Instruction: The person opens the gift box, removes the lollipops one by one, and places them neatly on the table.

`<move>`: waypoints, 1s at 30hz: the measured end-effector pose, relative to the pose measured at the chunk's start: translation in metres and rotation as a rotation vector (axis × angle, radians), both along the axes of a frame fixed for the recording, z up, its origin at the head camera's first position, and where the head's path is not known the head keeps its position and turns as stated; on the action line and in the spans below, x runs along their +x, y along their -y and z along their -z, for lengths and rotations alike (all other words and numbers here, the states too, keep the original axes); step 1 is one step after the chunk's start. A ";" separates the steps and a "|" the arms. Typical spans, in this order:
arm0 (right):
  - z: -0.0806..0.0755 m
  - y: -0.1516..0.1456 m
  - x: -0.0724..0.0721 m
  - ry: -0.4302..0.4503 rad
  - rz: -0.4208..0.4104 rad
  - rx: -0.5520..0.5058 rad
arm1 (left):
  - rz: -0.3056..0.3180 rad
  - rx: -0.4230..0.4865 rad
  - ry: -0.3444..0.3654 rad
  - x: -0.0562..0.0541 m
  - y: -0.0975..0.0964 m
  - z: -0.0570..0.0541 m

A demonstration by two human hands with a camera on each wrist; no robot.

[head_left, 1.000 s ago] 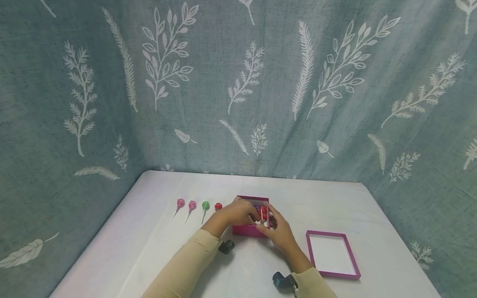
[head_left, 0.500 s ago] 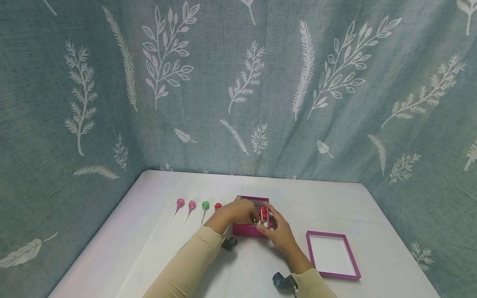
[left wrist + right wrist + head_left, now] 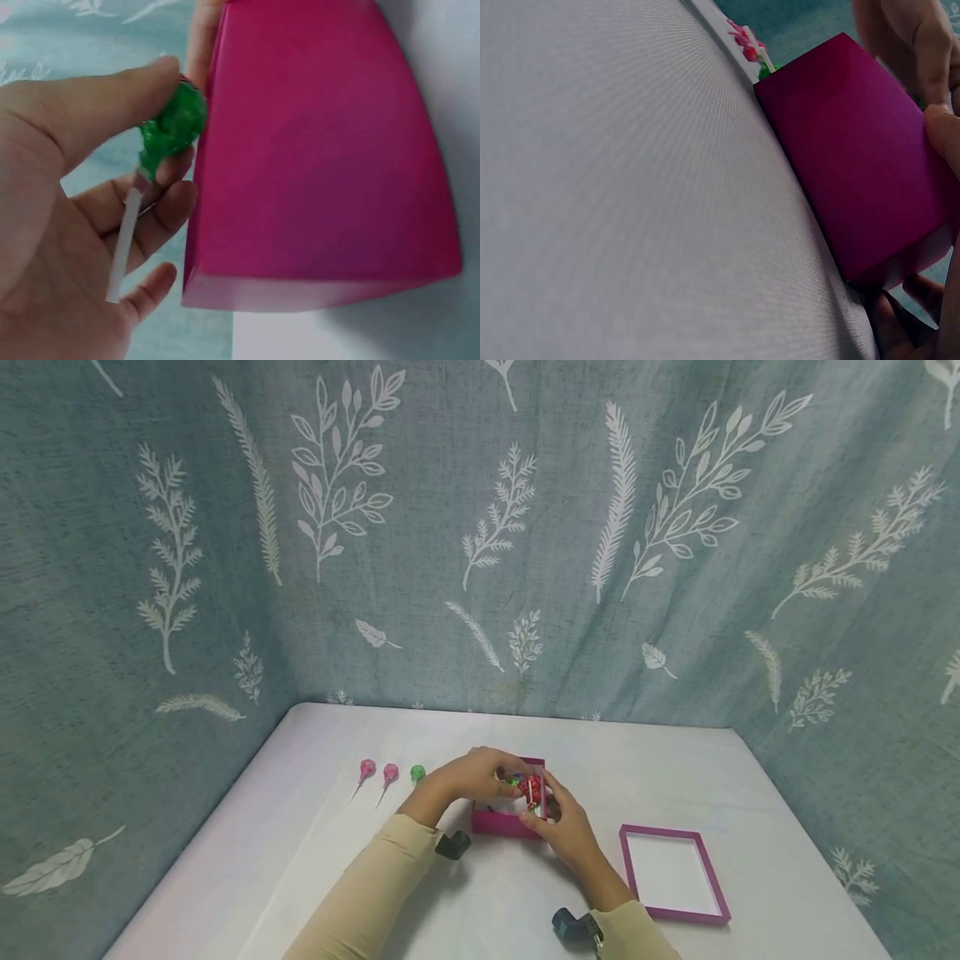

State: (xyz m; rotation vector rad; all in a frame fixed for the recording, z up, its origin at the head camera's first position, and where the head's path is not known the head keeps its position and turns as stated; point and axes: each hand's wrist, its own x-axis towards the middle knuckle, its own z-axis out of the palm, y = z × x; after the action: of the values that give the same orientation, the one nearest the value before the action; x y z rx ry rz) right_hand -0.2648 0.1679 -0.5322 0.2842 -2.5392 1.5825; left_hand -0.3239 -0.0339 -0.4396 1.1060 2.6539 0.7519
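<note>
A magenta box with red and other coloured lollipops inside stands at the middle of the table. Over its opening, my left hand pinches a green-wrapped lollipop between thumb and fingers. In the left wrist view the lollipop's white stick hangs down across the palm, and its head is right at the box rim. My right hand grips the right side of the box, thumb at the near rim and fingers round the outer wall. Most of the right hand is cut off in the right wrist view.
Two pink lollipops and a green lollipop lie in a row on the left of the white table. A magenta-rimmed lid lies at the right. A patterned teal curtain encloses the back and sides.
My left hand has risen from deep in the box toward its far side, and its thumb now shows. The left forearm now covers the red lollipop in the row. My right hand stays put.
</note>
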 end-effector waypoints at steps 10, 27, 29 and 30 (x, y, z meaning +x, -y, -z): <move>0.001 0.000 0.000 -0.002 0.000 0.003 | -0.096 0.062 -0.002 0.003 0.022 -0.009; -0.003 0.001 0.000 0.034 0.013 0.025 | -0.344 0.169 0.021 0.007 0.100 0.001; -0.004 0.001 0.000 0.033 0.012 0.022 | -0.401 0.169 0.022 0.007 0.111 0.003; -0.004 0.001 0.000 0.028 0.012 0.020 | -0.429 0.169 0.019 0.007 0.117 0.003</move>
State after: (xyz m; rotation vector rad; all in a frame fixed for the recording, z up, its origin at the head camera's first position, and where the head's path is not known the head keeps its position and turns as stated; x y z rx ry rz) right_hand -0.2646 0.1671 -0.5283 0.2511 -2.5736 1.5689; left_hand -0.3171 -0.1507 -0.4424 0.5525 2.8891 1.0688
